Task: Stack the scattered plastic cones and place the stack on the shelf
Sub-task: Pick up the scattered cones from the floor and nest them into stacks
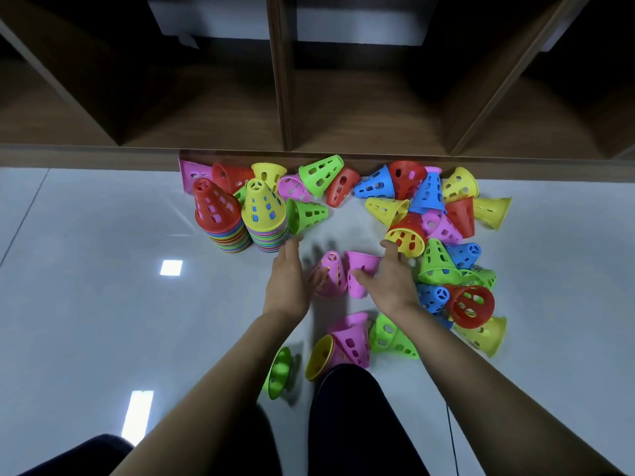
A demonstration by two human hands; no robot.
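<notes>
Cones of glossy, hole-pierced plastic lie scattered on the shiny floor (86,252) below the wooden shelf (285,97) — two stacks (240,231) stand upright at left. Left hand (287,283), fingers spread open, touches an upright pink cone (331,274); right hand (390,281) grips a tipped pink cone (360,269) — both forearms reach forward.

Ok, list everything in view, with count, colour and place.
Cone stacks: two, red-topped and yellow-topped, floor left of centre.
Loose cones: dozens, pink, red, yellow, green, blue; along the shelf base, at right and near the knees.
Pink cones: two, between the hands.
Shelf: one, brown wood, its visible compartments hold no cones, top.
Floor: pale, glossy.
Left hand: open beside one pink cone.
Right hand: on the other.
</notes>
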